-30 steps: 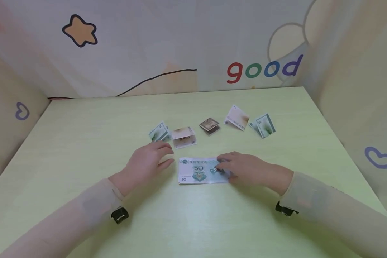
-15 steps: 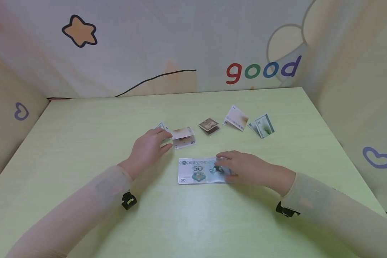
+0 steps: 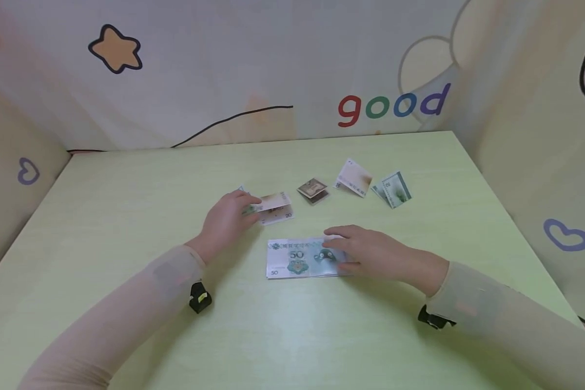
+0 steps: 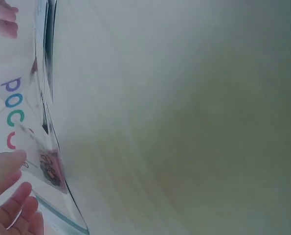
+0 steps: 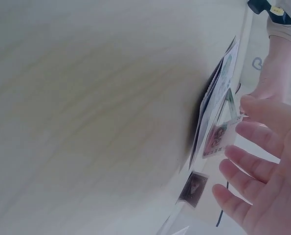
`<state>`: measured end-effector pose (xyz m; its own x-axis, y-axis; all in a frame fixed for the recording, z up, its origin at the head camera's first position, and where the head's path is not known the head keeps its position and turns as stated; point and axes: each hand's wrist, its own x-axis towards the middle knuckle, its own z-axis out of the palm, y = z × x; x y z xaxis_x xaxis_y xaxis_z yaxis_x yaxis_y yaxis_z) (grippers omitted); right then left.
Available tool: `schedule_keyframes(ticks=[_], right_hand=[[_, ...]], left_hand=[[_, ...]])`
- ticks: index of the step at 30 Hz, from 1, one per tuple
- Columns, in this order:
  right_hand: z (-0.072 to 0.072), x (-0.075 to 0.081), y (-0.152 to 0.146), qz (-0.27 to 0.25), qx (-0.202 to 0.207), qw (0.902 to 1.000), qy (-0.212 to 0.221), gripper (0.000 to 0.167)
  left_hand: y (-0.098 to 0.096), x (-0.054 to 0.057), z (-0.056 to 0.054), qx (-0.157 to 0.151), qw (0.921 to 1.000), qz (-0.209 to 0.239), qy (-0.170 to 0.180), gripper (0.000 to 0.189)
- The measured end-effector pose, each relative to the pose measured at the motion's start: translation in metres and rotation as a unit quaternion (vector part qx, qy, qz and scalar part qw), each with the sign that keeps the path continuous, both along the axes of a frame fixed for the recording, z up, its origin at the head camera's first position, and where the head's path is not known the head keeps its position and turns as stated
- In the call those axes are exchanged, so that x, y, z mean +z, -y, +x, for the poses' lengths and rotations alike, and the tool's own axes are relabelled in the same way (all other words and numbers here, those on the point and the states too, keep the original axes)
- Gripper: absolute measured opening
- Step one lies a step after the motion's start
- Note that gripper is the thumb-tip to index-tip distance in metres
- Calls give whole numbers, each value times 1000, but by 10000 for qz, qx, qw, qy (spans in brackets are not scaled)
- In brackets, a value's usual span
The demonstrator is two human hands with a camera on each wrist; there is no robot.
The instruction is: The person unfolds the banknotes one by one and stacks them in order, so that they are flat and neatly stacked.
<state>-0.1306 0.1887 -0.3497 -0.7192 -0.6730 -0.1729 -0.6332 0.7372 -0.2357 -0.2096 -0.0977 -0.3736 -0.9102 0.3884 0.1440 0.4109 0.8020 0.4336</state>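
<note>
From the right wrist we see the side of the stack of notes point(image 3: 297, 260), its layers splaying apart at the edge; the head view gives us only its top face, printed 50. The left wrist view shows us the undersides of the left hand point(image 3: 226, 222)'s fingers, which the head view hides.

The stack's long axis runs left to right, its print upright to the person. The folded twenty note point(image 3: 275, 201) lies beyond it, its right end slightly farther away and its fold opening toward the person.

The stack's right end lies under the right hand point(image 3: 370, 252), whose fingers are spread; we cannot tell whether they touch it. The folded green note point(image 3: 249, 209) lies mostly hidden beneath the left hand, whose fingers bend lightly, thumb apart, tips just beside the twenty note; contact is unclear to us.
</note>
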Motion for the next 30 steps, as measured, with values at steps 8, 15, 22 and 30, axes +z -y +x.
schedule_keyframes(ticks=[8, 15, 22, 30], right_hand=[[2, 0, -2, -173, 0, 9998, 81, 50], [2, 4, -3, -324, -130, 9993, 159, 51], [1, 7, -1, -466, -423, 9978, 224, 56], [-2, 8, 6, -824, -1131, 9901, 149, 60]], left_hand=[[2, -6, -6, 50, 9975, 610, 347, 24], [0, 0, -9, 289, 9914, 1187, 478, 13], [-2, 7, -9, 759, 9769, 1982, 230, 14], [-2, 20, -3, 1198, 9523, 2758, 511, 16]])
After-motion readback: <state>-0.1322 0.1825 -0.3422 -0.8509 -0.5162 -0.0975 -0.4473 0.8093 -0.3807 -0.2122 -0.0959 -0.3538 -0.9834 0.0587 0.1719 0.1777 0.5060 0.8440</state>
